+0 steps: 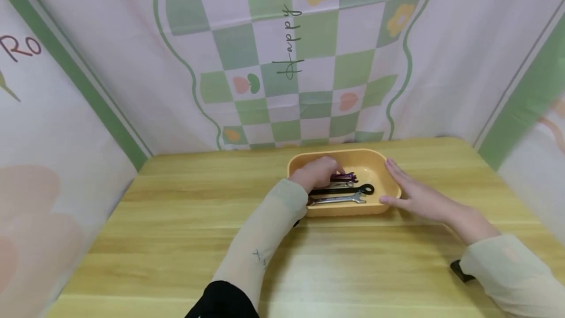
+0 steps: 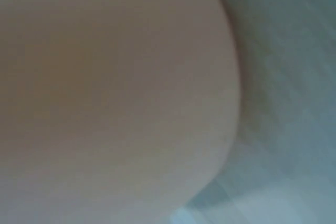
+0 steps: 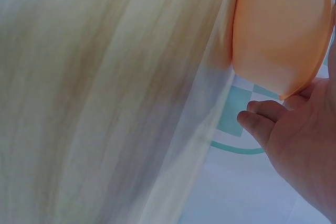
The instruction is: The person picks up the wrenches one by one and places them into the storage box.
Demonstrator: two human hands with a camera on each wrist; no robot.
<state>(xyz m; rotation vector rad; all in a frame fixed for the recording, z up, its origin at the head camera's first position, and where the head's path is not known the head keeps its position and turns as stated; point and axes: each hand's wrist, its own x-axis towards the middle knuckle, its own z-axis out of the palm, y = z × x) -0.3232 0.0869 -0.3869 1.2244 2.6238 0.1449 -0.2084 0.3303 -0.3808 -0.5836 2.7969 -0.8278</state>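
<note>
A yellow-orange plastic tray (image 1: 375, 173) sits at the far side of the table, with several wrenches lying side by side in it. My left hand (image 1: 315, 172) reaches into its left half, fingers bent down over a purple wrench (image 1: 350, 175) at the far end of the row and gripping it; the fingertips are partly hidden. Closer to me lie a black ring-ended wrench (image 1: 359, 190) and a silver open-ended wrench (image 1: 340, 199). At the tray's right end my right hand (image 1: 417, 195) rests against the rim, fingers extended and thumb spread. The left wrist view is mostly filled by blurred skin.
Light wood-grain boards make up the table (image 1: 176, 239). Behind it hangs a cloth (image 1: 273, 53) with green checks, and printed cloth also covers both sides. The tray's outer wall (image 3: 278, 30) shows beside my right fingers in the right wrist view.
</note>
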